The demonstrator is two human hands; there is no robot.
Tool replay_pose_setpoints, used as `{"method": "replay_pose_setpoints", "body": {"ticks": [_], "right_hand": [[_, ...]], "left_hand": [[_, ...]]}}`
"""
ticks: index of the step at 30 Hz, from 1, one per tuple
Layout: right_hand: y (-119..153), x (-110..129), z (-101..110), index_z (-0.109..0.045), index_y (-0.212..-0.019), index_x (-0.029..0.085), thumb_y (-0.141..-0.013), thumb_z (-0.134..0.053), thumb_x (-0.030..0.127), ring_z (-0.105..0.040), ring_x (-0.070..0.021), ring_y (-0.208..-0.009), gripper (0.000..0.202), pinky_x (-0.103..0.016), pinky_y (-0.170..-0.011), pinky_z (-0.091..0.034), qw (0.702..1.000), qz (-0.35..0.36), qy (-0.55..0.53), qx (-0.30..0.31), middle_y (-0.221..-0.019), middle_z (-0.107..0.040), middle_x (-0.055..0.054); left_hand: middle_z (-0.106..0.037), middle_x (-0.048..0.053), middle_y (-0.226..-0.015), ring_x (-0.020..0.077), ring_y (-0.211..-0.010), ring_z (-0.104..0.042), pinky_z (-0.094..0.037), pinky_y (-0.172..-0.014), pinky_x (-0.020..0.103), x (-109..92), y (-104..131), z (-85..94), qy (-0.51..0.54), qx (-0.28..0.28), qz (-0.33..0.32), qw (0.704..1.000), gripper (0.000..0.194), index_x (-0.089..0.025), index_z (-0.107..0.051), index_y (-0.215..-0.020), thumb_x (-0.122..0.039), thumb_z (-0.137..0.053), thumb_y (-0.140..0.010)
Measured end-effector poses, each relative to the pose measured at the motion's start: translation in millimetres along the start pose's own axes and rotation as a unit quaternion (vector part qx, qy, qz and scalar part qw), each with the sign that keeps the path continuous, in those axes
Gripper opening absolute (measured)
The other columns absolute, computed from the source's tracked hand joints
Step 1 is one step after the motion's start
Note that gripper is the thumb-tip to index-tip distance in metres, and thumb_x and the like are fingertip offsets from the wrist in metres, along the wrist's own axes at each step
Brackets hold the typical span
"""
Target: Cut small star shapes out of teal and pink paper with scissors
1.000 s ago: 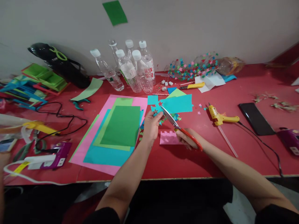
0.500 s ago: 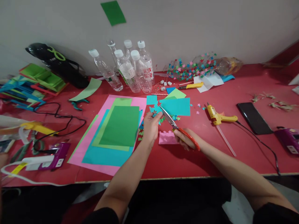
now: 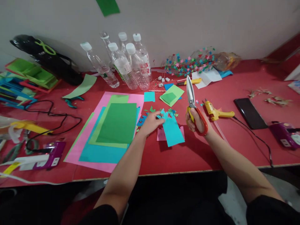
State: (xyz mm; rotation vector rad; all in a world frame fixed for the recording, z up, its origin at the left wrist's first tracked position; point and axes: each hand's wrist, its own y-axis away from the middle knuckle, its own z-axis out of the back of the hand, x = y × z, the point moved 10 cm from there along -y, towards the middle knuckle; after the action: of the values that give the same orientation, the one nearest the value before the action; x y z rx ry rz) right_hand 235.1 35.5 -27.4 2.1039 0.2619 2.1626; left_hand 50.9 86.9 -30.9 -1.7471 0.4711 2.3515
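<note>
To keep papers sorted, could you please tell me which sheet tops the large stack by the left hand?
The dark green sheet: its whole face shows, while the light green sheet, blue sheet and pink sheet lie partly covered beneath.

Our left forearm [image 3: 127,165] and our right forearm [image 3: 234,165], both bare below short black sleeves [image 3: 264,209], cross the near edge of the tabletop [image 3: 164,159] and slant toward each other above it. Over the tabletop's middle, we have the left grip [image 3: 151,123] back upward, wrist nearly straight, thumb and index finger closed in a pinch. Over the tabletop just right of its middle, our right grip [image 3: 196,119] is clenched, thumb uppermost, fingers curled in toward the palm.
</note>
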Motion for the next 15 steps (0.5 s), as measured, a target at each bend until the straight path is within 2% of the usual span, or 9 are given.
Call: {"method": "replay_pose_setpoints", "body": {"ticks": [2,4,7,9,12,15], "right_hand": [[-3.1,0.8,3.0,-0.048,-0.070,0.021,-0.085,-0.046,0.065,-0.035,-0.0084,-0.027,0.046,-0.021,-0.031,-0.032,1.000,0.002,-0.019,-0.017,-0.036,-0.036,0.009],[-2.9,-0.4,-2.6,-0.049,-0.068,0.020,-0.084,-0.048,0.063,-0.036,-0.0087,-0.026,0.046,-0.022,-0.030,-0.033,1.000,-0.013,-0.011,-0.013,-0.034,-0.037,0.009],[1.4,-2.1,-12.6,-0.049,-0.062,0.020,-0.080,-0.058,0.057,-0.037,-0.0078,-0.027,0.042,-0.020,-0.031,-0.031,0.998,-0.051,0.036,-0.004,-0.033,-0.037,0.009],[4.1,-0.4,-17.9,-0.043,-0.057,0.020,-0.074,-0.068,0.050,-0.039,-0.0067,-0.029,0.043,-0.019,-0.032,-0.031,0.997,-0.059,0.058,0.006,-0.033,-0.037,0.008],[5.8,-1.3,-27.0,-0.044,-0.058,0.020,-0.069,-0.072,0.044,-0.039,-0.0062,-0.030,0.038,-0.018,-0.033,-0.031,0.995,-0.060,0.063,0.040,-0.034,-0.038,0.009],[6.1,-6.9,-35.2,-0.049,-0.068,0.021,-0.070,-0.068,0.038,-0.037,-0.0070,-0.028,0.026,-0.020,-0.033,-0.034,0.996,-0.059,0.012,0.068,-0.035,-0.040,0.011]], "left_hand": [[-0.055,-0.005,-0.066,0.0108,-0.061,-0.049,-0.037,-0.060,0.024,-4.2,5.4,-20.5,-0.059,0.079,-0.011,0.995,0.006,-0.017,-0.058,-0.070,-0.022,-0.061,-0.066],[-0.056,-0.003,-0.071,0.0128,-0.068,-0.052,-0.039,-0.066,0.026,-10.3,9.8,-33.7,-0.091,0.129,-0.036,0.987,0.006,-0.017,-0.059,-0.068,-0.023,-0.059,-0.069],[-0.057,0.000,-0.081,0.0150,-0.081,-0.054,-0.041,-0.078,0.028,-23.6,12.8,-38.7,-0.102,0.146,-0.092,0.980,0.008,-0.018,-0.058,-0.065,-0.023,-0.061,-0.070],[-0.057,0.001,-0.084,0.0158,-0.085,-0.055,-0.041,-0.082,0.029,-27.8,14.5,-40.3,-0.083,0.154,-0.105,0.979,0.008,-0.018,-0.060,-0.065,-0.023,-0.063,-0.070],[-0.059,0.001,-0.083,0.0144,-0.078,-0.056,-0.043,-0.076,0.028,-22.5,18.9,-48.2,-0.027,0.189,-0.068,0.979,0.005,-0.019,-0.065,-0.071,-0.024,-0.063,-0.071],[-0.061,-0.001,-0.076,0.0124,-0.067,-0.056,-0.043,-0.066,0.026,-11.7,21.7,-53.9,0.011,0.196,-0.013,0.980,0.006,-0.018,-0.066,-0.073,-0.023,-0.065,-0.069]]}}
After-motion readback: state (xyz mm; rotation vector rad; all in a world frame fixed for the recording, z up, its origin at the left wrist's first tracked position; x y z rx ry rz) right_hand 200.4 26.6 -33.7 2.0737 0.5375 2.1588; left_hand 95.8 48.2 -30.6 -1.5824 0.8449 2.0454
